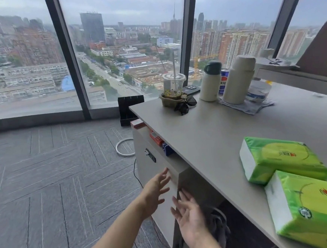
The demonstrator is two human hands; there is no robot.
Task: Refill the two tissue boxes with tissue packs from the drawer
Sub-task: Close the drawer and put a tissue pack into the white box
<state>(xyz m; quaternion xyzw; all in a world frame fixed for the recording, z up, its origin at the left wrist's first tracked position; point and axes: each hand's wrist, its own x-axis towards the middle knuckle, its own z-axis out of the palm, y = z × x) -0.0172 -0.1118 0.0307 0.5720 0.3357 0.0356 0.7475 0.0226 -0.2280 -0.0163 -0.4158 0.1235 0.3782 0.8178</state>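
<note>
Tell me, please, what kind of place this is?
Probably a high-rise office: a long grey desk beside floor-to-ceiling windows over a city, grey carpet tiles, and a grey locking drawer cabinet.

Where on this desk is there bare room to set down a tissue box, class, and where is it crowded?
Free: the wide desk top between the sunglasses and the nearer green tissue packs. Crowded: the far end, with plastic cup, white flask, taller flask and bowl.
</note>
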